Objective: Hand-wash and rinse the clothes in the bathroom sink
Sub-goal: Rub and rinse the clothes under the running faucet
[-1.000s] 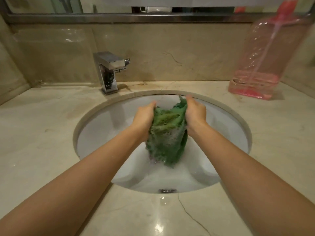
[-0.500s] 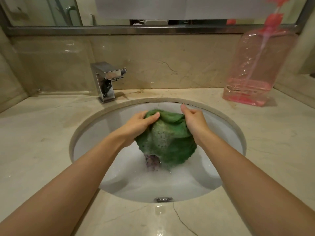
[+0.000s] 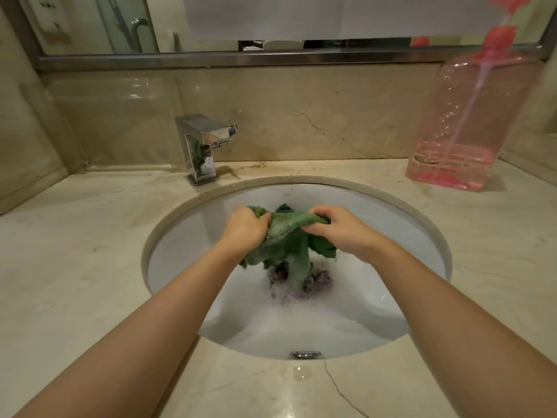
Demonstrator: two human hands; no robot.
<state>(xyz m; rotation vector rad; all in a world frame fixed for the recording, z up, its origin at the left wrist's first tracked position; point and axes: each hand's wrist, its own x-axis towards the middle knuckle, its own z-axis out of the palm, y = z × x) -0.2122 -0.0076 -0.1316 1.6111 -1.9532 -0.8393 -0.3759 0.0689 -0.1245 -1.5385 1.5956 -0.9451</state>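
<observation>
At the near edge of the tabletop, a thin crack ran through the marble just beside the overflow slot in the near wall of the sink. Both bare forearms reached in over that edge. The bowl held cloudy, soapy water, with foam gathered toward its middle. A purple garment lay bunched low in the water, partly covered by suds. Above it hung the green cloth, wet and flecked with bubbles, its lower end trailing down into the water and touching the purple garment. The left hand was closed in a fist around the cloth's left end. The right hand pinched the right end with curled fingers, so the cloth stretched between the two hands, above the middle of the bowl. Farther back, the chrome tap stood on the tabletop by the sink's far-left rim, no water running from it. A clear pink pump bottle, with a little liquid left at the bottom, stood at the far right corner against the wall. A mirror ran along the wall above.
</observation>
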